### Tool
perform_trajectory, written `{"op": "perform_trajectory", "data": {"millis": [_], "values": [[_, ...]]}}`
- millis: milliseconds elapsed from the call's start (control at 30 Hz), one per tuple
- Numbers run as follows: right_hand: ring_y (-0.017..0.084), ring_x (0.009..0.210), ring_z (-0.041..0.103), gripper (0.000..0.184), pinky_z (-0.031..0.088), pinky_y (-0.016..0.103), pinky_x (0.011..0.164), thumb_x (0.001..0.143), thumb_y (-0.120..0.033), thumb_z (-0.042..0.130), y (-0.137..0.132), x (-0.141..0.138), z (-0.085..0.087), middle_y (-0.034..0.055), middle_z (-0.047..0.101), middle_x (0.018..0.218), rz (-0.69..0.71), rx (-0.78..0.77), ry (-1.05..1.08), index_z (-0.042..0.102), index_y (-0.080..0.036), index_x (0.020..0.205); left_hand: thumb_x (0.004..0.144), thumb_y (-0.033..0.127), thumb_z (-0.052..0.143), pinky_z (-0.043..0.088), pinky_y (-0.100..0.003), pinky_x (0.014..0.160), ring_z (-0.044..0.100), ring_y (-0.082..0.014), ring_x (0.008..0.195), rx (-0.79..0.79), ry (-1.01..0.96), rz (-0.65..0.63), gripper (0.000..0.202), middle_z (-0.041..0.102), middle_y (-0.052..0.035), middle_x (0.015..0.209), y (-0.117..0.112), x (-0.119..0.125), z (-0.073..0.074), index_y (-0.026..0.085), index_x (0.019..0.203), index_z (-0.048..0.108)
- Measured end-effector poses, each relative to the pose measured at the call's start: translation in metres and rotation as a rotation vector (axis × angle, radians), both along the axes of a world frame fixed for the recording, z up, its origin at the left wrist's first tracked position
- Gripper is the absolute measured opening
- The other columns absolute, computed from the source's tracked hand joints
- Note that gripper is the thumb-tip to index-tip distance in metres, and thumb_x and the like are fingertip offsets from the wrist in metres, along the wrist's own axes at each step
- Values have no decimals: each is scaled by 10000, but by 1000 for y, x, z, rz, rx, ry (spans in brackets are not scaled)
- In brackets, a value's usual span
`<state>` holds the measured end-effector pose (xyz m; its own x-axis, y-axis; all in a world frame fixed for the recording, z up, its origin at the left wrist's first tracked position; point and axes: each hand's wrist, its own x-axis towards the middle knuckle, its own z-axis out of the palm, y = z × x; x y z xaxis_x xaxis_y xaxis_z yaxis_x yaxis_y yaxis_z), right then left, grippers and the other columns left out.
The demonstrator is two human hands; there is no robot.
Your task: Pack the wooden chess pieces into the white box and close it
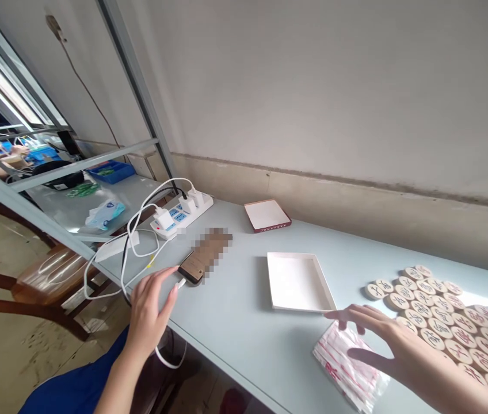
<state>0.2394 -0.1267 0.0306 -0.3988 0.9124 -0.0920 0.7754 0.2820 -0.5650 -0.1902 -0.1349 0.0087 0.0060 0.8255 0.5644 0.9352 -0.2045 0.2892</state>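
Note:
My left hand (149, 310) rests at the table's near edge with fingers stretched out, its fingertips touching the end of a phone (198, 264) where a white cable (140, 270) plugs in. My right hand (382, 336) hovers open and flat over a folded plastic sheet with red markings (347, 374). Just beyond it lies a shallow white box tray (298, 282). Several round wooden chess pieces (438, 313) lie in rows to the right of that hand.
A white power strip (181, 214) with chargers sits at the table's back left. A box lid with a dark red rim (267, 215) lies near the wall. Metal shelving (75, 167), a wooden chair (49, 282) and another person's hands are at the left.

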Motion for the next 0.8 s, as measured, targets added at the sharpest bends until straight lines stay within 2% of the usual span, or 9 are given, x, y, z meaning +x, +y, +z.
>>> {"op": "perform_trajectory", "data": {"millis": [67,167,267,400,567,633,700,800], "values": [[230,912,636,360,523,345,788,834,-435,548,0,-1,2,58,663,1056,-14,-68,10,601,-326,1172,908,322,435,357,-446,997,531,-246,1134,-52,85,1,342,600,-50,1226,-3,-16,-3,269,1244,474],[198,827,631,376,521,307,714,857,-454,503,1,-3,1,39,664,991,-21,-119,29,560,-336,1210,911,329,424,298,-465,1059,540,-230,1155,-98,172,-55,367,599,-37,1254,-2,-23,-4,281,1274,446],[177,777,621,393,513,282,681,874,-467,461,3,-4,1,39,660,949,-12,-140,61,542,-315,1227,905,339,435,257,-472,1094,547,-218,1163,-111,207,-106,395,611,-35,1244,0,-22,-5,288,1297,423],[172,798,621,408,514,280,717,876,-469,448,4,-4,5,38,656,936,-12,-161,67,527,-305,1240,898,345,446,236,-492,1106,524,-218,1194,-144,200,-136,407,591,-36,1273,6,-18,-9,296,1301,419],[158,831,625,379,510,263,747,886,-439,437,3,-8,14,21,657,945,-19,-144,50,524,-321,1235,913,350,415,169,-560,1113,481,-224,1235,-228,173,-152,418,556,-28,1315,24,-7,-5,312,1329,397],[151,814,630,338,511,251,730,887,-428,440,2,-12,18,11,661,924,-20,-118,42,554,-320,1187,917,355,403,148,-576,1114,457,-232,1258,-214,155,-160,438,528,-39,1346,31,-1,1,308,1352,376],[149,767,634,275,513,247,693,892,-418,431,-3,-15,18,9,667,875,-40,-73,16,615,-297,1057,918,347,395,138,-571,1120,442,-234,1272,-158,130,-163,443,497,-45,1375,33,7,9,305,1358,373],[166,704,634,251,514,265,626,889,-418,436,-21,-13,3,20,670,819,-165,106,-53,634,-266,877,909,322,405,152,-549,1128,453,-229,1261,-91,95,-183,437,485,-40,1384,24,15,14,316,1346,391]]}}
